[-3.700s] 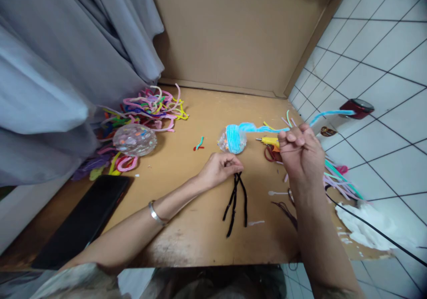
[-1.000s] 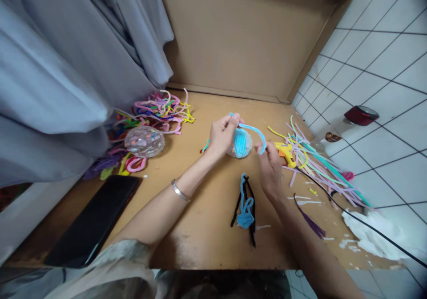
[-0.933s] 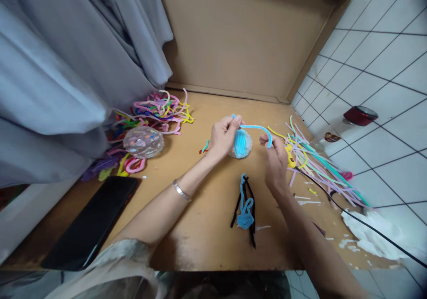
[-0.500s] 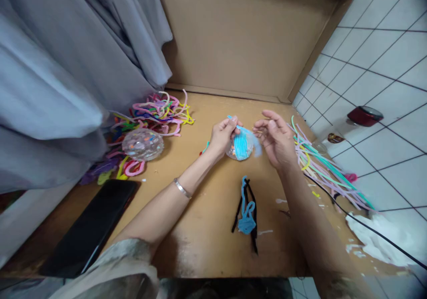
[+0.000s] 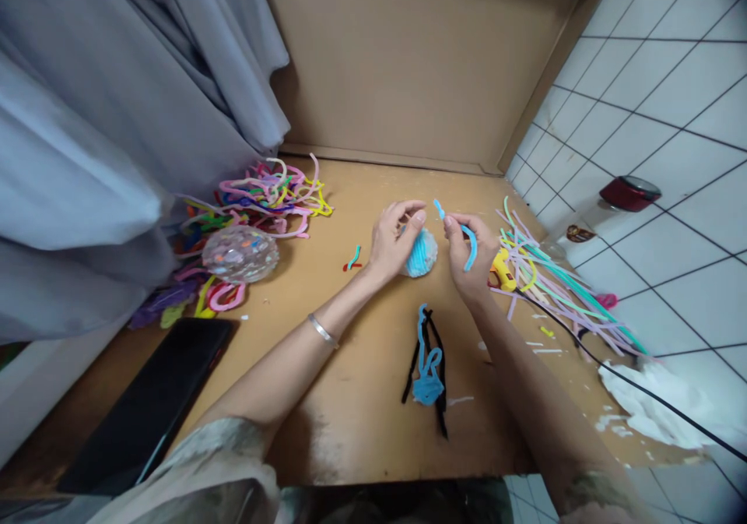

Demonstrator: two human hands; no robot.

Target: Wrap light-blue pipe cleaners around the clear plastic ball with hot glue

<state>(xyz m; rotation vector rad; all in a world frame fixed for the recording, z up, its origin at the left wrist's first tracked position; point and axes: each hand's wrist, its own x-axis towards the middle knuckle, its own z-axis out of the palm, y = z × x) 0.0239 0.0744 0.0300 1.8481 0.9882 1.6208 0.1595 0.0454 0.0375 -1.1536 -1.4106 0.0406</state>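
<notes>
My left hand [image 5: 394,237] curls against the left side of a clear, speckled ball [image 5: 430,253], steadying it on the table. Bright blue pipe cleaner is laid in rows over part of that ball. Just to the right, my right hand [image 5: 470,253] pinches a loose blue pipe cleaner [image 5: 470,245] between thumb and fingers; one end points up towards the ball and the rest bends over the hand. Nearer me lies a blue pipe-cleaner piece [image 5: 429,388] with a coiled base and two loops, on top of black pipe cleaners [image 5: 442,415].
A yellow glue gun [image 5: 504,269] with a black cord lies by my right wrist, beside long pastel pipe cleaners [image 5: 560,290]. At left are a second speckled ball [image 5: 240,254], tangled pipe cleaners [image 5: 274,189] and a black phone [image 5: 152,403]. White tissue [image 5: 647,403] sits at right.
The blue pipe cleaner has passed from my left hand to my right, which has closed on it. My left hand has gone from a pinch above the ball to its side.
</notes>
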